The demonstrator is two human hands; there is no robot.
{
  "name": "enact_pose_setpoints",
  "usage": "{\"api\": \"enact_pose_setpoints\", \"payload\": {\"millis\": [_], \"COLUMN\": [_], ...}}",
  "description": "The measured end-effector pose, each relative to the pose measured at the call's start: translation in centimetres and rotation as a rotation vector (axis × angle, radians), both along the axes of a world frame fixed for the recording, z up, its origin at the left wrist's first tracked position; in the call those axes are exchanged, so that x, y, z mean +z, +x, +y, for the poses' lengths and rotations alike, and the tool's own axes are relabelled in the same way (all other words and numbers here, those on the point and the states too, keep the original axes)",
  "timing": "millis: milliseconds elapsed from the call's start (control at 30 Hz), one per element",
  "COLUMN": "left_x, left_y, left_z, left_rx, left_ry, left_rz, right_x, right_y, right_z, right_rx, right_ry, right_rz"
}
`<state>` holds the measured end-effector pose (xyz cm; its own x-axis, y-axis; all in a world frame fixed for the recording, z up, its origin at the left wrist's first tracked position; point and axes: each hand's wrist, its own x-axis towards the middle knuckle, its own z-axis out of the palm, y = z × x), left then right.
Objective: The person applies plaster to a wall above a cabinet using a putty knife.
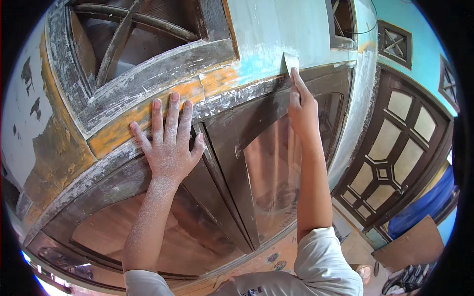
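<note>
My right hand is closed around a putty knife, its blade against the pale blue wall just above the door frame. My left hand, dusted white, lies with fingers spread on the dark wooden frame and the orange-brown wall strip above it. White scrape marks and patches of brighter blue and orange show on the wall between the hands. Below, the brown double door has large glass panes.
A wooden vent window with crossed bars sits above my left hand, with another at upper right. Further right stand a brown paneled door, blue cloth and a leaning brown board. Dark striped cloth lies by the board.
</note>
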<state>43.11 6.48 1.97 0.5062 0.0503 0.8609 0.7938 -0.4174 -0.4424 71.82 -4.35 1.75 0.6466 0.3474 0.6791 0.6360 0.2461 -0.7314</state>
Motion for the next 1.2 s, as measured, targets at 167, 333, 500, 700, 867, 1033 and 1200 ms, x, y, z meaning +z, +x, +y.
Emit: {"api": "enact_pose_setpoints", "payload": {"millis": [167, 333, 500, 700, 867, 1033, 1200], "left_x": [0.0, 0.0, 0.0, -0.1, -0.1, 0.0, 0.0], "left_y": [0.1, 0.5, 0.1, 0.4, 0.1, 0.4, 0.2], "left_z": [-0.2, 0.0, 0.0, 0.0, -0.1, -0.2, -0.1], "left_rx": [-0.005, -0.041, -0.038, -0.061, -0.07, -0.082, -0.083], "left_ry": [-0.003, -0.055, -0.069, -0.01, -0.027, -0.021, -0.022], "left_rz": [0.011, -0.009, -0.013, -0.011, -0.008, -0.007, -0.004], "right_x": [-4.3, -2.3, -0.8, 2.3, 0.6, 1.6, 3.3], "right_y": [3.4, 5.9, 1.8, 1.5, 1.5, 2.3, 0.9], "right_z": [1.1, 0.2, -1.2, -2.2, -1.7, -1.8, -2.1], "right_rx": [-0.062, 0.009, -0.071, -0.09, -0.158, -0.156, -0.195], "right_ry": [0.055, 0.037, -0.096, -0.209, -0.113, -0.148, -0.172], "right_rz": [-0.074, -0.036, -0.089, -0.117, -0.215, -0.207, -0.187]}}
